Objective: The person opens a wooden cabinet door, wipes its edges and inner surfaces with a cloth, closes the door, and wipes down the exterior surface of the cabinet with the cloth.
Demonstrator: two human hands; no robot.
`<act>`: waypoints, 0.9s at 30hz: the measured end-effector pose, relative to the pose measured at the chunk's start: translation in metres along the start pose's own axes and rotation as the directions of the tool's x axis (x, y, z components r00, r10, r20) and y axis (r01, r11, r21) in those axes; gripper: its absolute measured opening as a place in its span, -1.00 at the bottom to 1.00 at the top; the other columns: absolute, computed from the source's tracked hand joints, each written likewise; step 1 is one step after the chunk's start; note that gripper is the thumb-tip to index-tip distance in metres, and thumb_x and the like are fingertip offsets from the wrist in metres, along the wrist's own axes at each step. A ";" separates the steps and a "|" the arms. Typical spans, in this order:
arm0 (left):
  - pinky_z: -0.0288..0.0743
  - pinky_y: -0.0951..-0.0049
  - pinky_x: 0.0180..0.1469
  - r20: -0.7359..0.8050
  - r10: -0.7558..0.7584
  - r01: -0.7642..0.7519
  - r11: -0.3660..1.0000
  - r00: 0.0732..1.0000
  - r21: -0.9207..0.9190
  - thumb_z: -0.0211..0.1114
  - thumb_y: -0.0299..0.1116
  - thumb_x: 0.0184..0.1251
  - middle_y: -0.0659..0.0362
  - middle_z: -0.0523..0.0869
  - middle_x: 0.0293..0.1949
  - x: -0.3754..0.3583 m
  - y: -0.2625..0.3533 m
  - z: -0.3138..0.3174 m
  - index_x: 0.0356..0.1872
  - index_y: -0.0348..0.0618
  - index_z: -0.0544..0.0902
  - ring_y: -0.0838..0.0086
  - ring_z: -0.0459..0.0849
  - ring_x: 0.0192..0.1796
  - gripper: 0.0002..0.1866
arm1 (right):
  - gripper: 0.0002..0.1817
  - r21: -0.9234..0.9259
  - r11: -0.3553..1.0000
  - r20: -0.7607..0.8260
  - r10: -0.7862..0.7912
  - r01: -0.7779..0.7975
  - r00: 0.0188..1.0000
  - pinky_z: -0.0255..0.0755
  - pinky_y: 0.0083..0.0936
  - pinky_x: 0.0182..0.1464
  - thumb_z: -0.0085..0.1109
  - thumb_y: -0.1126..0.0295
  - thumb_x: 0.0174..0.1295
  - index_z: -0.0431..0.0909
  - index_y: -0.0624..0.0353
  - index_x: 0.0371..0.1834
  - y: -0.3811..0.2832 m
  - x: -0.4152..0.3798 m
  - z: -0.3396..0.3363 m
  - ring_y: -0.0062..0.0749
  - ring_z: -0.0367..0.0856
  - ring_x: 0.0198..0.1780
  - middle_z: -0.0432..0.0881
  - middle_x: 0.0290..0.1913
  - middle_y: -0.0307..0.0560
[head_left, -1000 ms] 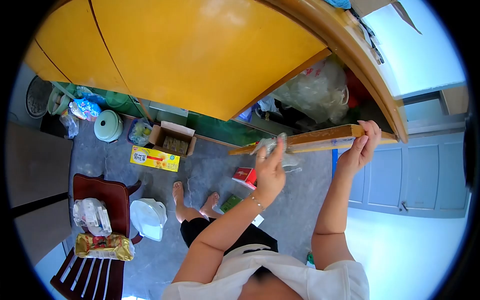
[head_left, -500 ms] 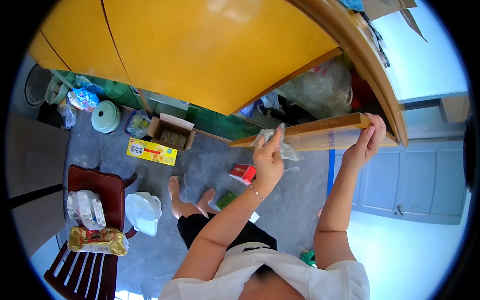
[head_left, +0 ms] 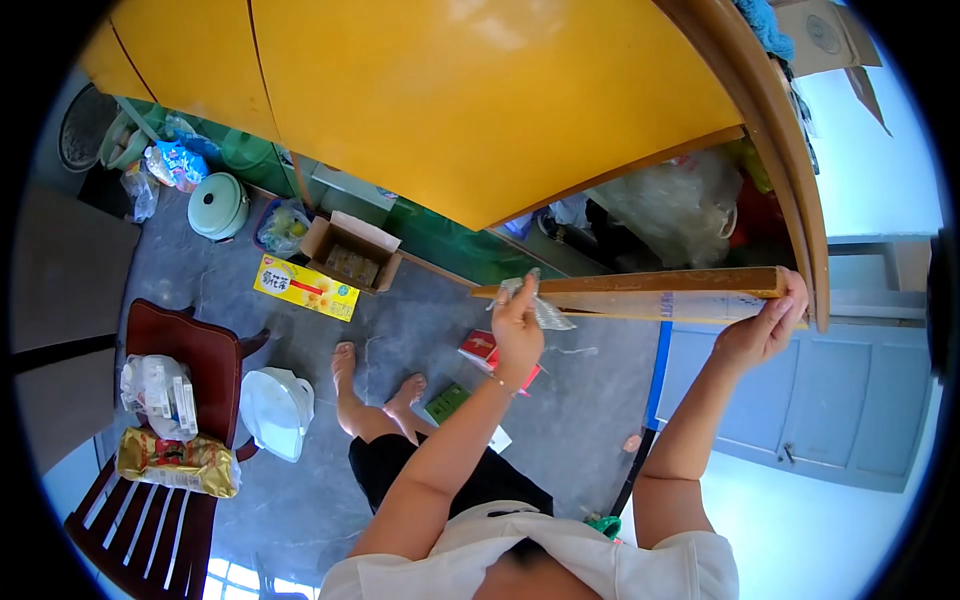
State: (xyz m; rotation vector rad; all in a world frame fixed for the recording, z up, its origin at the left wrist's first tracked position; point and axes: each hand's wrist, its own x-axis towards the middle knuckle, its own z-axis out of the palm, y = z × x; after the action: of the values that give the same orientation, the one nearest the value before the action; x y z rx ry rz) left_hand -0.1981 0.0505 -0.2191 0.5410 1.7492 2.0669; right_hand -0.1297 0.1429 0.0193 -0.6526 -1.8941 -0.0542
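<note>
My left hand (head_left: pixel 518 335) pinches a crumpled grey-and-white cloth (head_left: pixel 545 308) at the lower end of an open cabinet door (head_left: pixel 650 284). The cloth hangs out beside the fingers. My right hand (head_left: pixel 762 325) is closed around the door's other end, fingers over its edge. The door is seen nearly edge-on, with brown wood along its rim and a pale, shiny inner face. Behind it, the opening of the yellow cabinet (head_left: pixel 480 100) shows a clear plastic bag (head_left: pixel 680 205) and dark items that I cannot make out.
On the floor stand an open cardboard box (head_left: pixel 350 255), a yellow carton (head_left: pixel 305 288), a pale green lidded pot (head_left: pixel 218 207), a red box (head_left: pixel 480 346) and a white bin (head_left: pixel 277 412). A dark red chair (head_left: pixel 185 330) holds packages at left. A blue door (head_left: pixel 800 390) is at right.
The view has shifted, and the cabinet and its door appear farther right and lower. My left hand with the cloth has moved slightly down and left. My right hand keeps its hold on the door.
</note>
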 end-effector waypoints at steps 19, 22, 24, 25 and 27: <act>0.36 0.49 -0.15 0.126 0.260 -0.240 0.958 0.957 -0.156 0.04 -0.76 -0.04 0.08 0.44 -0.57 0.014 0.135 0.016 -0.04 -0.14 0.54 0.40 0.36 -0.50 -0.52 | -0.67 -0.006 0.999 0.004 -0.049 0.049 0.999 0.15 -0.46 -0.03 -0.25 0.27 0.30 0.46 0.30 -0.25 -0.001 0.003 0.001 -0.31 0.29 -0.11 0.39 -0.17 -0.02; 0.35 0.47 -0.29 0.062 0.241 -0.239 0.970 0.968 -0.037 0.02 -0.77 -0.04 0.06 0.46 -0.54 0.007 0.084 0.007 -0.04 -0.15 0.54 0.39 0.39 -0.47 -0.52 | -0.69 -0.011 0.999 0.012 -0.046 0.046 0.999 0.13 -0.46 -0.02 -0.23 0.28 0.28 0.46 0.29 -0.25 0.002 0.001 -0.001 -0.31 0.28 -0.11 0.40 -0.18 -0.02; 0.37 0.47 -0.20 0.104 0.120 -0.133 0.982 0.987 0.135 0.01 -0.75 -0.02 0.03 0.53 -0.49 0.001 0.036 -0.006 -0.05 -0.16 0.55 0.36 0.44 -0.43 -0.54 | -0.69 -0.018 0.999 0.015 -0.044 0.044 0.999 0.13 -0.46 -0.02 -0.23 0.28 0.28 0.46 0.28 -0.25 -0.002 0.002 -0.002 -0.31 0.28 -0.11 0.40 -0.18 -0.03; 0.36 0.42 -0.13 0.125 0.057 -0.073 0.989 0.991 0.126 0.01 -0.75 -0.04 -0.02 0.54 -0.44 0.002 0.030 -0.009 -0.05 -0.15 0.55 0.27 0.47 -0.36 -0.52 | -0.69 -0.019 0.999 0.017 -0.039 0.040 0.999 0.13 -0.46 -0.02 -0.23 0.28 0.28 0.46 0.28 -0.25 -0.004 0.001 -0.002 -0.31 0.28 -0.11 0.40 -0.18 -0.03; 0.35 0.30 -0.01 0.166 -0.061 0.043 0.993 0.984 0.108 -0.01 -0.75 -0.09 -0.13 0.58 -0.34 0.007 0.023 -0.011 -0.04 -0.12 0.55 0.09 0.51 -0.23 -0.49 | -0.70 -0.021 0.999 0.013 -0.029 0.029 0.999 0.13 -0.45 -0.01 -0.23 0.28 0.28 0.47 0.28 -0.25 -0.005 0.000 -0.003 -0.31 0.29 -0.11 0.41 -0.18 -0.03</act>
State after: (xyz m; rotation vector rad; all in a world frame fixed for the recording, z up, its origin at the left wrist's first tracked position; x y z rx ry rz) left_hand -0.2111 0.0413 -0.1976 0.6737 1.7583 1.8446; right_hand -0.1295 0.1374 0.0219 -0.6412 -1.9181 -0.0895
